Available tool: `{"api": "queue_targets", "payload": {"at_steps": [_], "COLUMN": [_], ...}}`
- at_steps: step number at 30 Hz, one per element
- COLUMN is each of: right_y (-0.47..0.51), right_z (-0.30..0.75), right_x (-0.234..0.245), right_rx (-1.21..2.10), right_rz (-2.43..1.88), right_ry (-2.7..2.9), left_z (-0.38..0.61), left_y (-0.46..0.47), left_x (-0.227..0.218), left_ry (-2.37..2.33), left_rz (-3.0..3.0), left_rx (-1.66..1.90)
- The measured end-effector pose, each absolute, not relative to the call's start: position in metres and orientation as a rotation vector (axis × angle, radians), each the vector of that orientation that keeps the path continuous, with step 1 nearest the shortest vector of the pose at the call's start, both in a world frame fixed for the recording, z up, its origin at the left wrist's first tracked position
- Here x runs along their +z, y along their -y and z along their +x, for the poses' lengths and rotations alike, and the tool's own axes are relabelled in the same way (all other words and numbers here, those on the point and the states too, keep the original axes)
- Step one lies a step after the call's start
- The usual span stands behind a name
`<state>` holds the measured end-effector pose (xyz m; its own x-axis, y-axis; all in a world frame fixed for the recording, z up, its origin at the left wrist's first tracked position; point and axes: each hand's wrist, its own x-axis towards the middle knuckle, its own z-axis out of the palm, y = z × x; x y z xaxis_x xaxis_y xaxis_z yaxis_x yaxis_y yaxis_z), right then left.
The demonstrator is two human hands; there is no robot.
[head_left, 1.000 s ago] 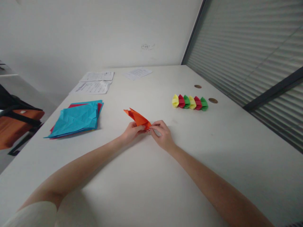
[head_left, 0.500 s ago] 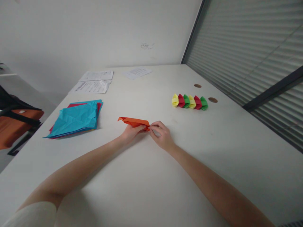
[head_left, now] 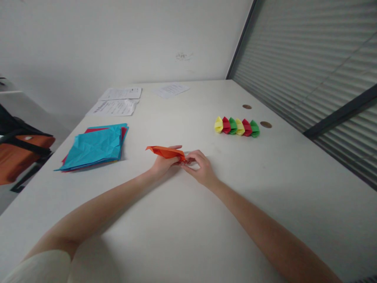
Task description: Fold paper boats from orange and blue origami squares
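Observation:
A folded piece of orange paper is held just above the white table in the middle of the head view. My left hand grips it from below and near its right part, the thumb across its near side. At the paper's right end, my right hand has its thumb and fingers closed on the narrow tip. The fingertips hide most of that end. To the right lies a row of folded paper pieces in yellow, red and green, overlapping one another.
A stack of blue and red paper sheets lies on the left of the table. Printed pages rest at the back left, another printed sheet at the back. Two round brown spots sit near the right edge, beside window blinds.
The orange paper's right end has been gathered narrower, and left-hand fingers now show behind it. My right fingers have shifted slightly left and closed around the tip.

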<state>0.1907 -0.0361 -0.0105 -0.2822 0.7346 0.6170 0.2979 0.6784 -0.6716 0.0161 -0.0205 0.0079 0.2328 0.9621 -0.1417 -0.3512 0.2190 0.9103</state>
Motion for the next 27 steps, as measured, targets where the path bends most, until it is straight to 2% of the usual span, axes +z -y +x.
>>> {"api": "queue_targets", "payload": {"at_steps": [14, 23, 27], "right_y": [0.0371, 0.0343, 0.0341], "right_z": [0.1897, 0.1901, 0.1885], "right_x": [-0.0094, -0.0159, -0.0162], "right_rx": [0.364, 0.425, 0.549], "right_rz": [-0.843, -0.913, -0.949], "right_ry": [1.858, 1.795, 1.762], "left_z": [0.02, 0.0206, 0.0208], "left_y": [0.0227, 0.0239, 0.0236], "left_x": [0.0067, 0.0067, 0.0049], "left_ry": [-0.793, -0.822, -0.84], "left_rz": [0.912, 1.178, 1.245], "left_rx": [0.978, 0.957, 0.994]}}
